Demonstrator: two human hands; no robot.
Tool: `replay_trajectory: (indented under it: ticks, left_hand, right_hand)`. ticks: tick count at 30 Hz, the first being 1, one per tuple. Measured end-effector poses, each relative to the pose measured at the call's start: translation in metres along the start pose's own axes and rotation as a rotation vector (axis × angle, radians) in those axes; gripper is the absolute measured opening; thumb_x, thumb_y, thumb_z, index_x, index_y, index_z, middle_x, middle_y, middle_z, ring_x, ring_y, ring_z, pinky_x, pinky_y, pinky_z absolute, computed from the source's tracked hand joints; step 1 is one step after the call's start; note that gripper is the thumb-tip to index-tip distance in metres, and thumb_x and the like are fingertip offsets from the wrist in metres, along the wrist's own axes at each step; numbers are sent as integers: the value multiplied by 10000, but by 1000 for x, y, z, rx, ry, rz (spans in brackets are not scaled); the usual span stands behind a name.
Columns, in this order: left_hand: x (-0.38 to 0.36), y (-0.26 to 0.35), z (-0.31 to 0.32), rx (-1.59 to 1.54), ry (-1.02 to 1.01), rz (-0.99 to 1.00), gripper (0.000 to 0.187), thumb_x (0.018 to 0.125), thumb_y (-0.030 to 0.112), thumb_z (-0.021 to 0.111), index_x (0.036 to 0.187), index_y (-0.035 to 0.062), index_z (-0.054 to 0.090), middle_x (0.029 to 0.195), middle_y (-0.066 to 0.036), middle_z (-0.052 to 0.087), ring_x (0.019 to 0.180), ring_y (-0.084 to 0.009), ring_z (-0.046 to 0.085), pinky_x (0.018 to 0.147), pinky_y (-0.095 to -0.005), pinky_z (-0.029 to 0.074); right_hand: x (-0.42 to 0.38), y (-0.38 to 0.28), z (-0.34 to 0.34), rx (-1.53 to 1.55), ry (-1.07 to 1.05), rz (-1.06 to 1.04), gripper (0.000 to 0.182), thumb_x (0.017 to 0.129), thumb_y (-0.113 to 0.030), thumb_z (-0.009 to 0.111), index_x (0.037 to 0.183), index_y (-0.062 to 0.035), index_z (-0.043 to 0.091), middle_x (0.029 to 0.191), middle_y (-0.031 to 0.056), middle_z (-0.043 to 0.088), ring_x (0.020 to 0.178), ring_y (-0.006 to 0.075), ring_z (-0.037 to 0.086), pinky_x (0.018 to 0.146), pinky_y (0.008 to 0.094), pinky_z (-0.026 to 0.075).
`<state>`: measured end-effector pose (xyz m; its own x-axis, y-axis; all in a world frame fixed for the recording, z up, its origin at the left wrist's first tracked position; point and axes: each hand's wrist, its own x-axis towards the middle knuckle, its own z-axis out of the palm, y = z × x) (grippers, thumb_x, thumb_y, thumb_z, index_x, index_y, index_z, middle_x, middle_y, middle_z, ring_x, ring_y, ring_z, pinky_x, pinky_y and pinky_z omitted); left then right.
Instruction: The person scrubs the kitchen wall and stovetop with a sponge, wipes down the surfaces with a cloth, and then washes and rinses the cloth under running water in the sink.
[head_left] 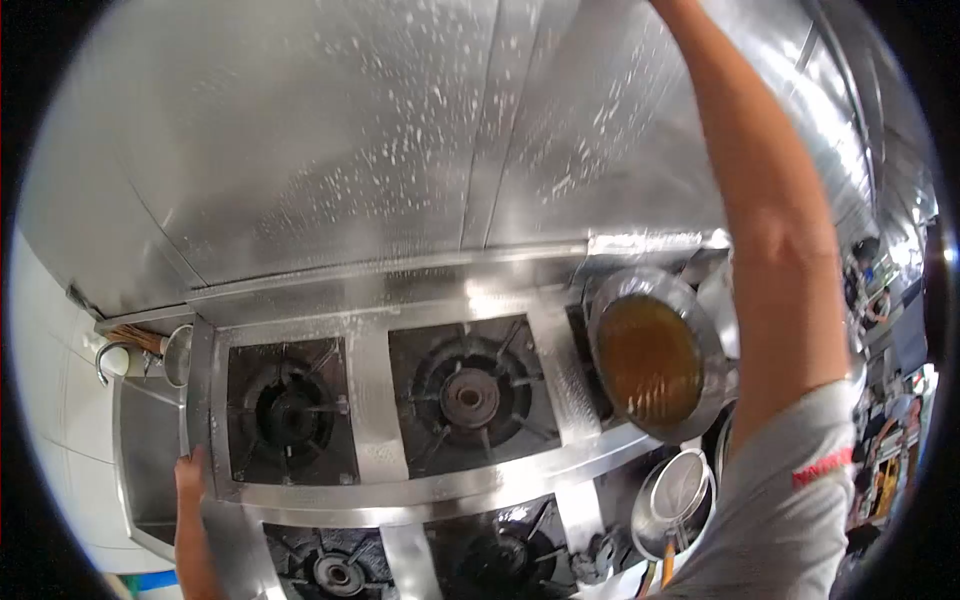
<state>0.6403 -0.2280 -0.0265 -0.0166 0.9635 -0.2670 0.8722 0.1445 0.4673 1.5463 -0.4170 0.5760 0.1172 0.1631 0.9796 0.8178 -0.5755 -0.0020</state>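
My left hand (189, 478) is at the left edge of the steel stove (375, 425), beside the sink, with its fingers closed round the metal edge. My right arm (775, 215) stretches up across the wet steel wall panel (420, 130). The right hand lies beyond the top of the picture, so its fingers and anything in them are hidden. White foam spots and streaks cover much of the panel.
A wok of brown liquid (650, 360) sits at the stove's right. Nearer me are a strainer (680, 487) and a pot. Several black burners (470, 397) have raised grates. At the left are a sink (150, 450), a faucet (103, 360) and a bamboo brush (138, 338).
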Motion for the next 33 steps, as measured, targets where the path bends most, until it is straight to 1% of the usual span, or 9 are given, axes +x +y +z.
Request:
replay_trajectory:
  ticks: [3, 4, 9, 14, 17, 21, 25, 31, 33]
  left_hand:
    - [-5, 8, -3, -9, 41, -53, 697, 951, 575, 621, 1028, -117, 653, 931, -343, 647, 917, -451, 663, 807, -539, 494]
    - [-9, 15, -5, -19, 56, -65, 702, 946, 579, 630, 1026, -119, 654, 932, -340, 645, 919, -435, 668, 812, -538, 495]
    - [-34, 37, -12, 2, 128, 125, 742, 965, 555, 622, 1160, -161, 629, 1199, -344, 649, 1132, -396, 640, 962, -483, 477]
    - [-45, 47, -18, -172, -19, 60, 758, 971, 527, 635, 1299, -154, 586, 1323, -284, 632, 1253, -381, 579, 1081, -435, 412]
    - [-49, 60, -17, -149, -39, -5, 769, 970, 521, 647, 1322, -158, 571, 1361, -256, 618, 1281, -356, 562, 1094, -415, 402]
    - [-40, 49, -12, -215, -28, 50, 808, 971, 520, 654, 1369, -171, 520, 1412, -255, 580, 1315, -347, 537, 1111, -410, 388]
    - [-34, 36, -19, -145, -53, -26, 865, 965, 545, 652, 1412, -173, 471, 1476, -272, 524, 1373, -361, 494, 1138, -421, 373]
    - [-36, 46, -14, -96, 10, -70, 879, 953, 586, 638, 1380, -172, 507, 1423, -298, 561, 1329, -375, 530, 1113, -434, 390]
    - [-37, 51, -16, -65, -25, -52, 849, 953, 588, 632, 1326, -170, 551, 1372, -320, 584, 1305, -392, 547, 1090, -443, 404]
  right_hand:
    - [-135, 1, 29, -37, 145, 133, 883, 1013, -605, 443, 1627, -21, 193, 1676, 302, 121, 1553, 483, 70, 1265, 547, 92]
    - [-200, 10, 53, 99, 105, 165, 980, 960, -710, 463, 1608, -13, 228, 1649, 348, 139, 1513, 582, 90, 1226, 647, 97]
    - [-427, -146, 60, 396, -277, 855, 1209, 913, -721, 550, 1611, 20, -103, 1622, 395, -161, 1499, 597, -136, 1202, 682, -27]
    - [-393, -76, 58, 492, -248, 1299, 1317, 851, -870, 476, 1600, 17, -148, 1626, 373, -186, 1521, 541, -139, 1231, 644, 22]
    - [-401, -59, 60, 539, -240, 1297, 1383, 804, -912, 486, 1592, 10, -177, 1632, 358, -189, 1530, 517, -138, 1240, 629, 37]
    - [-456, -152, 40, 617, -570, 839, 1361, 850, -776, 612, 1567, 81, -165, 1555, 474, -204, 1469, 640, -136, 1169, 741, 15]
    - [-459, -133, 49, 576, -421, 1013, 1356, 853, -796, 585, 1567, 78, -167, 1567, 459, -206, 1476, 620, -160, 1188, 710, -12]
    - [-476, -149, 41, 566, -555, 817, 1370, 839, -769, 634, 1574, 59, -173, 1568, 465, -187, 1484, 613, -148, 1198, 697, -5]
    - [-451, -118, 49, 463, -381, 851, 1395, 822, -785, 640, 1573, 60, -177, 1596, 420, -198, 1496, 595, -148, 1193, 699, -26]
